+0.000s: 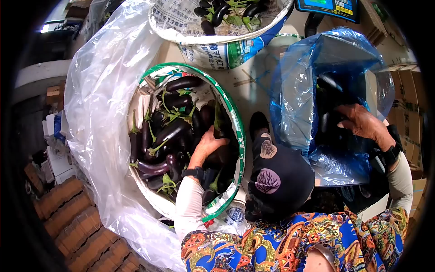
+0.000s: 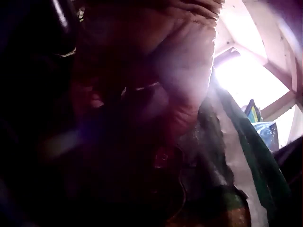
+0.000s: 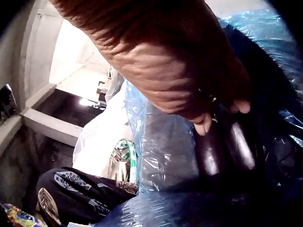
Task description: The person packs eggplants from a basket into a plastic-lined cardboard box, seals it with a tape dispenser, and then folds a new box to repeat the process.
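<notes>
A round basket [image 1: 239,131] with a green and white rim is heaped with dark purple eggplants [image 1: 172,131]. My left hand [image 1: 206,147] reaches into its right side, thumb spread over the eggplants; the left wrist view is dark and I cannot tell whether the fingers grip one. To the right stands a box lined with blue plastic [image 1: 294,90], with eggplants inside. Down in that box is my right hand [image 1: 362,122]. Its fingertips [image 3: 202,128] are bent over the stem end of a glossy eggplant [image 3: 210,156], with another lying right alongside.
Another basket [image 1: 204,38] with eggplants stands at the back. A digital scale [image 1: 328,7] is behind the box. Clear plastic sheeting [image 1: 97,113] drapes along the basket's left. Stacked cardboard [image 1: 81,222] lies at lower left, and cartons [image 1: 410,109] at right. My knee [image 1: 276,181] is between basket and box.
</notes>
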Demonstrator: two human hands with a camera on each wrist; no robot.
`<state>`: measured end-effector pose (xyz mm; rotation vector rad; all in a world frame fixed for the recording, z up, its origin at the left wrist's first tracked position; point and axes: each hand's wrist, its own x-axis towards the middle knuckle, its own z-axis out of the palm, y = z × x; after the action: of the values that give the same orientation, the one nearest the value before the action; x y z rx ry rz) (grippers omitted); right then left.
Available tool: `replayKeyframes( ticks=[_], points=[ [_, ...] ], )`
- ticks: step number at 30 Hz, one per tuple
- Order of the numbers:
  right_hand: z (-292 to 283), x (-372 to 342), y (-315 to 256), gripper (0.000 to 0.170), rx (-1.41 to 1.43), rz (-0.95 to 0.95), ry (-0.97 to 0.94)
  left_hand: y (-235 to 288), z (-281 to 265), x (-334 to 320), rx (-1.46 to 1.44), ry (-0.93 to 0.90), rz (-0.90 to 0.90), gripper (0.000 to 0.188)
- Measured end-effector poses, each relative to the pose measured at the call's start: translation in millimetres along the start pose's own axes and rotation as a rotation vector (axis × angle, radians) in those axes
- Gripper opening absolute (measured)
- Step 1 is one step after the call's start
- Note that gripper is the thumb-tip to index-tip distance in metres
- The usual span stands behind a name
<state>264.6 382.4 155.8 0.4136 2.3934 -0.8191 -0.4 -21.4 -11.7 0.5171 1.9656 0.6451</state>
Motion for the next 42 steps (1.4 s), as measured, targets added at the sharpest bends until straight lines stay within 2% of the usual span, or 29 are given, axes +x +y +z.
replayKeyframes(
  ticks=[3,4,7,9,11,13,17,22,25,26,29,30,34,35,37,39,40,41,42],
  points=[
    [2,2,1,0.039,-0.002,0.005,-0.008,-8,1,8,-0.075,0.044,-0.313,0.081],
    [1,3,0,0.038,0.025,0.017,-0.020,-50,10,22,-0.107,0.100,-0.287,0.074],
    [2,7,1,0.038,0.043,0.001,-0.035,-69,-13,47,0.230,0.108,0.079,0.050],
    [7,9,6,0.037,0.033,-0.019,-0.038,-59,-33,60,0.075,0.382,0.138,0.037],
    [12,11,12,0.037,0.010,-0.026,-0.027,-57,-55,78,0.512,0.598,0.250,0.039],
    [7,14,5,0.037,0.021,0.019,-0.044,-65,-74,102,0.676,0.637,0.295,0.046],
    [6,18,6,0.037,0.041,0.146,-0.105,-82,-99,133,1.004,0.436,0.049,0.042],
    [10,23,13,0.037,0.050,0.112,-0.081,-111,-108,152,1.306,0.463,0.194,0.036],
    [9,25,11,0.037,0.090,0.158,-0.084,-109,-108,174,1.373,0.414,0.039,0.029],
    [8,25,9,0.037,0.107,0.175,-0.086,-110,-107,174,1.339,0.445,0.088,0.022],
    [8,24,8,0.038,0.121,0.205,-0.095,-113,-110,162,1.277,0.536,0.170,0.023],
    [7,25,5,0.037,0.086,0.201,-0.106,-107,-111,153,1.218,0.482,0.090,0.037],
    [-3,27,-11,0.036,0.063,0.171,-0.093,-63,-127,92,0.877,0.652,0.333,0.071],
    [-7,27,-14,0.036,0.083,0.162,-0.075,-54,-135,83,0.762,0.732,0.417,0.070],
    [-13,28,-18,0.037,0.083,0.120,-0.071,-12,-142,49,0.545,0.887,0.427,0.058],
    [-14,25,-19,0.037,0.160,0.083,-0.010,25,-154,12,0.306,1.025,0.322,0.053],
    [-14,23,-19,0.035,0.223,0.050,0.025,46,-162,-10,0.198,1.007,0.300,0.052],
    [-15,22,-19,0.034,0.241,0.021,0.029,58,-171,-27,-0.036,0.936,0.272,0.047],
    [-16,21,-19,0.034,0.260,-0.010,0.035,59,-180,-36,-0.360,0.854,0.374,0.044]
  ],
)
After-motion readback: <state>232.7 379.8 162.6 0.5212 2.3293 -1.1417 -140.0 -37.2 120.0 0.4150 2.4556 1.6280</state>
